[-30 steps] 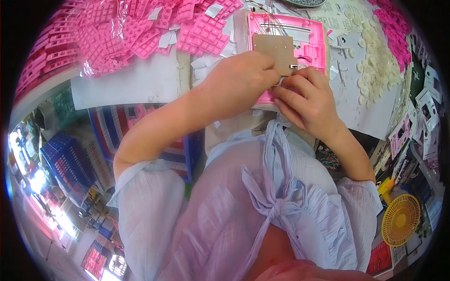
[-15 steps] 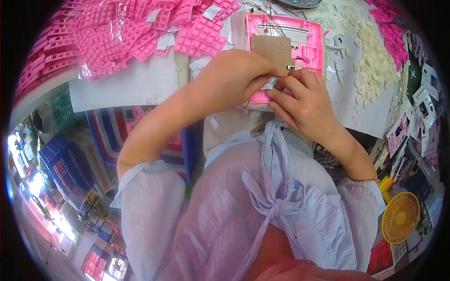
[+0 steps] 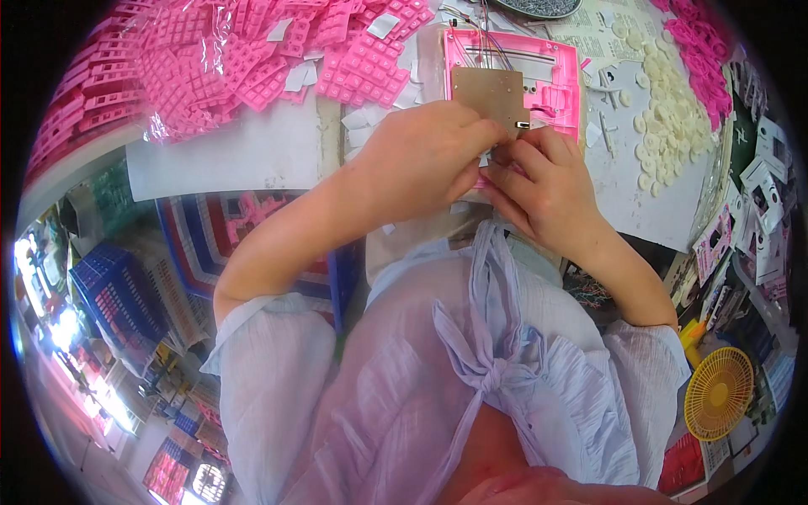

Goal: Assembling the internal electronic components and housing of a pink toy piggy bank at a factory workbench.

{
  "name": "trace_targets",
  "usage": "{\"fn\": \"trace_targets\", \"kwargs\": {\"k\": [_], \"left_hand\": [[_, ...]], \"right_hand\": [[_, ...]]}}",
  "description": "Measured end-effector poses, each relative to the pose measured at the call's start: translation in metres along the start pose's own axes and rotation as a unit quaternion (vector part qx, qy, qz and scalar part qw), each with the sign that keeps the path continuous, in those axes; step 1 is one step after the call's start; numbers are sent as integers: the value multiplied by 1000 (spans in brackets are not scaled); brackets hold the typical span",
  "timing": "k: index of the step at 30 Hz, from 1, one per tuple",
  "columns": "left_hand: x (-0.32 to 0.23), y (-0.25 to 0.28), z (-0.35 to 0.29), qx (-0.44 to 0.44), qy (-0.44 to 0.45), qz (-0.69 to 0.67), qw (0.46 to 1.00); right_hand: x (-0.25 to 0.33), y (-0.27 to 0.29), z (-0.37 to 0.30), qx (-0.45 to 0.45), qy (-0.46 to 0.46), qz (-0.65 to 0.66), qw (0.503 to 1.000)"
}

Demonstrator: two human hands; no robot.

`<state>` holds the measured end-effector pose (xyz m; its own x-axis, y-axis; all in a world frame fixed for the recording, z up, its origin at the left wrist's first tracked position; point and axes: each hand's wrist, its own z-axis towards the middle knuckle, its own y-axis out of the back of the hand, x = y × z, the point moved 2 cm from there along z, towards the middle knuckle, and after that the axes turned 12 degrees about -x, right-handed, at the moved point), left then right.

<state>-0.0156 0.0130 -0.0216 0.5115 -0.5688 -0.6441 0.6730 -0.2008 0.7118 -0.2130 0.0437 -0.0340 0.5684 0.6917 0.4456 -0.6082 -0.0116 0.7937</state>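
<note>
A pink plastic housing [image 3: 569, 91] lies on the table in front of me, with a brown circuit board [image 3: 488, 88] over its left part and thin wires [image 3: 482, 46] running out the far side. At the board's near edge my left hand [image 3: 425, 156] is closed, fingertips pinched together. My right hand [image 3: 545, 187] meets it from the right, its fingers bent in and pressed close by the near edge of the housing. A small white piece [image 3: 484, 160] shows between the two hands. What exactly each hand grips is hidden by the fingers.
Pink keypad pieces [image 3: 370, 63] are heaped at the far left. White round discs [image 3: 665, 126] and magenta parts [image 3: 697, 46] lie to the right. A blue crate [image 3: 341, 282] stands below the table's left edge, and a yellow basket [image 3: 718, 394] is at the lower right.
My left hand has shifted slightly down and rolled over, covering more of the white piece and the housing's near edge. My right hand has barely moved.
</note>
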Motion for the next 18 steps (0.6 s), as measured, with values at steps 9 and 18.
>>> {"fn": "trace_targets", "kwargs": {"k": [9,18], "left_hand": [[27,37,11,-336,-29,138,931],[-11,-24,-81,-92,179,1,979]], "right_hand": [[4,1,2,-8,-3,3,1000],[2,6,9,-7,21,12,1000]]}}
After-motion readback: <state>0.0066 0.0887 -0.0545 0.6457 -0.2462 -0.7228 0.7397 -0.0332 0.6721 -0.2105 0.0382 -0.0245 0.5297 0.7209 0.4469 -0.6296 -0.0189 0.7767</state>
